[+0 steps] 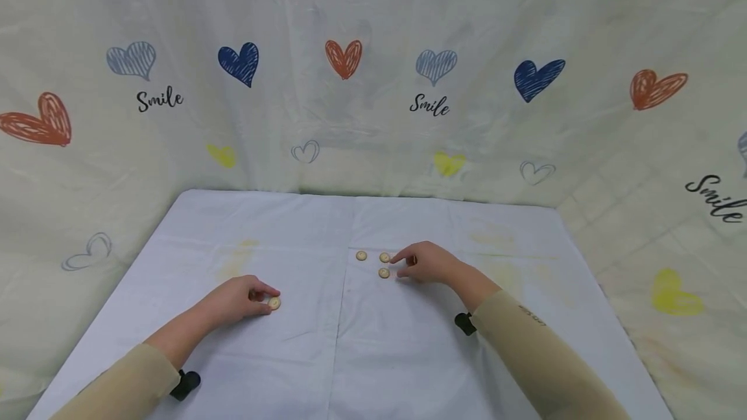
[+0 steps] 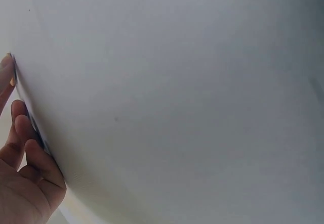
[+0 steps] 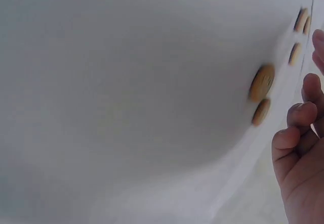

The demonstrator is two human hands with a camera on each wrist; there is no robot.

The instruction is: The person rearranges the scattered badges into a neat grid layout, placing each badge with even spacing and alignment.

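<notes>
On the left half of the white-covered table, my left hand pinches a small round wooden disc between thumb and fingers, low over the cloth. In the left wrist view, that disc shows only as a thin edge at the fingertips. My right hand is farther back, its index fingertip right at the edge of another wooden disc. Close in front of its thumb lies a second disc. A third disc sits to the left of these two. The right wrist view shows discs beside loosely bent fingers.
The white tablecloth has creases and a seam running front to back. Behind the table hangs a pale curtain printed with hearts and "Smile". A black wrist camera sits under the left sleeve, another under the right.
</notes>
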